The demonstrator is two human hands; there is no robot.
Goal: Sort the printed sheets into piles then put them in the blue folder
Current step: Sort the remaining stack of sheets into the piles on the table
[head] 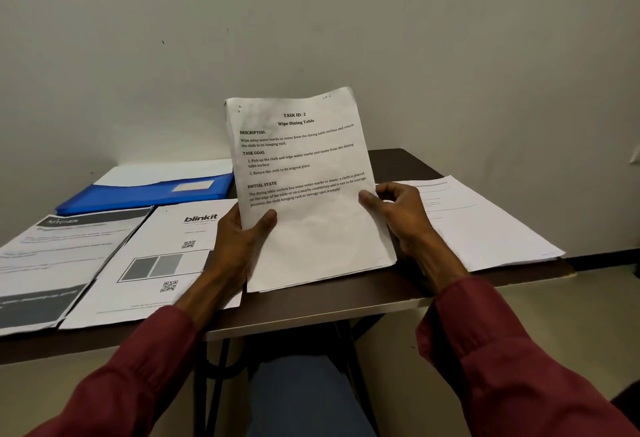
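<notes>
I hold a thin stack of printed sheets (308, 194) tilted up above the table's middle; its top page reads "Task ID: 2, Wipe Dining Table". My left hand (239, 246) grips the stack's left edge, thumb on the front. My right hand (398, 211) pinches its right edge. The blue folder (145, 194) lies flat at the back left, a white sheet showing behind it. In front of it lie a "blinkit" pile (156, 263) and, further left, a pile with grey banners (52, 263). Another pile of text sheets (485, 225) lies at the right.
The dark brown table (311, 308) stands against a pale wall (311, 21). The right pile overhangs the table's right edge. The table's black legs and my blue trousers show below the front edge.
</notes>
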